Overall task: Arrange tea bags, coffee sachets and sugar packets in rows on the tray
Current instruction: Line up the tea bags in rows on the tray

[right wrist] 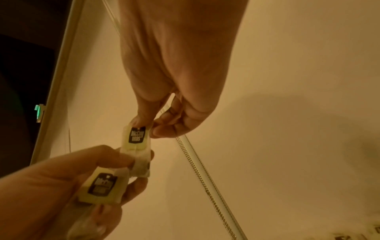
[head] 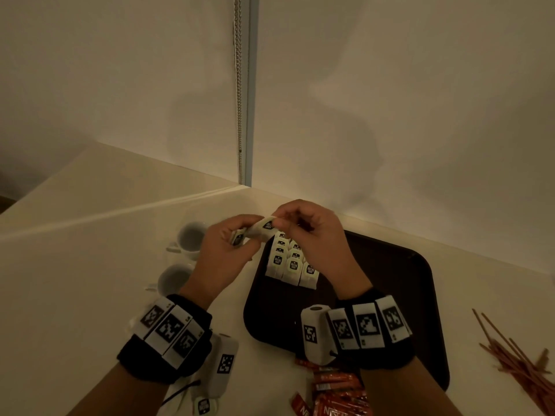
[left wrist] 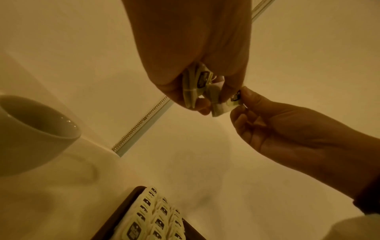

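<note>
Pinching one tea bag [head: 268, 226] by its tagged end between right hand [head: 312, 235] thumb and forefinger, fingers [right wrist: 164, 128] curled tight on it, and drawing it out of the small clutch of tea bags [right wrist: 102, 186] gripped in the left hand [head: 222, 253]. Holding both hands raised above the bench [head: 90, 265], just over the far left corner of the dark tray [head: 390, 280]. Lying directly below and toward the wrists from the right fingertips: the rows of laid tea bags [head: 289, 261], overlapping, long axes running near-to-far. Pinched bag's long axis running crosswise between the hands, so probably needing a quarter turn before laying down. Right hand nearer the rows. Waiting untouched near the wrists: orange coffee sachets [head: 336, 394]; further right, thin sticks [head: 516, 355], likely sugar.
</note>
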`<state>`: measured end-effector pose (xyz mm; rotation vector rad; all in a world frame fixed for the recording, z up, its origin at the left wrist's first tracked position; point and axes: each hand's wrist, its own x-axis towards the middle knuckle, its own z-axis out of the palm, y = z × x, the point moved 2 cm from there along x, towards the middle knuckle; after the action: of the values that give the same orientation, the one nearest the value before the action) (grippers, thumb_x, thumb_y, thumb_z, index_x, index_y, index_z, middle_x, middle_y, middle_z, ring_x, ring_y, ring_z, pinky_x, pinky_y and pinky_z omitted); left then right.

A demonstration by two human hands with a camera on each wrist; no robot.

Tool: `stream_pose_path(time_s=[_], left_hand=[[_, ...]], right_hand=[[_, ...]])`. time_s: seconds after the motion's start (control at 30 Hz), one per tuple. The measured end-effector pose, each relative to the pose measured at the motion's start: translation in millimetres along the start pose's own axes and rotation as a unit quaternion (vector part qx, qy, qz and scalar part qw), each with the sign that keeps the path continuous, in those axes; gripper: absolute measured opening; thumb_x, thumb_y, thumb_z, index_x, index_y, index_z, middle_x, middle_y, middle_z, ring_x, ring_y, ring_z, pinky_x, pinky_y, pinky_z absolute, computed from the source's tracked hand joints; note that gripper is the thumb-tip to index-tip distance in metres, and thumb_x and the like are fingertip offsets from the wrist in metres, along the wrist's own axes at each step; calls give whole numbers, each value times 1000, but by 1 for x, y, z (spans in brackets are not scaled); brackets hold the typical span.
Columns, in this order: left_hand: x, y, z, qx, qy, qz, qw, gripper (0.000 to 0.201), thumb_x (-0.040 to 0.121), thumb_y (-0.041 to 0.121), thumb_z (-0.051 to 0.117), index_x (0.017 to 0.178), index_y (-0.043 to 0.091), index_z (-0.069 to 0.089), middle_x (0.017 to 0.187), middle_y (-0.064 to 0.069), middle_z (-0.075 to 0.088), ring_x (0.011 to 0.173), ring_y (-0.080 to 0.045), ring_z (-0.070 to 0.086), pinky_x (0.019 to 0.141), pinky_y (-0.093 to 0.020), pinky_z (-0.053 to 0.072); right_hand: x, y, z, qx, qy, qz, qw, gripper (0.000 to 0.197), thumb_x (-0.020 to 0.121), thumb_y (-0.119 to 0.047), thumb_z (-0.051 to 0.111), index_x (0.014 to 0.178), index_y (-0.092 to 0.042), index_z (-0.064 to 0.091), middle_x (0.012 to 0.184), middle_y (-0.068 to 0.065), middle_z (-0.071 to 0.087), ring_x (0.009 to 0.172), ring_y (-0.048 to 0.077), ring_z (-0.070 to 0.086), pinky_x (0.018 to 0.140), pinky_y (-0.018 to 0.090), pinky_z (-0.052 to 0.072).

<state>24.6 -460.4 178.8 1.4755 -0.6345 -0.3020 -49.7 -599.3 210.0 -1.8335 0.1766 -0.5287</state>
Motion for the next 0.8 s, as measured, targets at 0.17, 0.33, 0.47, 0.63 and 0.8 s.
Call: stream_pose_path(time_s=[0.17,0.33,0.47,0.63,0.8], left_hand=[[-1,-3,-3,-1,32,-5,999,10,82,5,70,80,14,67,68,4,67,54,-5,55,50,-21,47],[-2,-4,-4,-16,21,8,1000,12,73,14,71,84,9,70,73,-5,69,59,-9,56,54,-18,45],[-4,-1,0,-18,-27,-8,999,9,76,9,70,82,16,69,65,7,66,54,-2,53,51,-17,45],[-12,-23,-8,-131,16,-161,978,16,83,3,48,90,15,54,82,-2,58,67,-19,63,53,-25,47],[-12,-36,-21,-190,109,-246,944,27,87,-9,33,77,11,47,70,-9,52,56,-24,65,60,-32,54]], right_hand=[[-3,-1,-2,-1,8,13,1000,8,82,-3,67,86,-10,68,81,3,68,67,12,60,66,32,52],[-2,-6,-4,-29,8,10,999,7,82,-6,68,85,-12,69,80,-3,69,72,12,61,67,34,51],[-1,-10,-4,-57,-2,8,998,7,81,-9,70,84,-15,71,78,-5,69,71,9,61,66,29,51],[0,-6,-8,-64,-9,34,997,11,81,-11,71,86,-20,72,79,-1,71,71,12,63,68,26,52],[-1,19,-13,-110,-32,90,989,9,85,-6,66,91,-12,71,79,-1,68,67,0,59,65,13,50]])
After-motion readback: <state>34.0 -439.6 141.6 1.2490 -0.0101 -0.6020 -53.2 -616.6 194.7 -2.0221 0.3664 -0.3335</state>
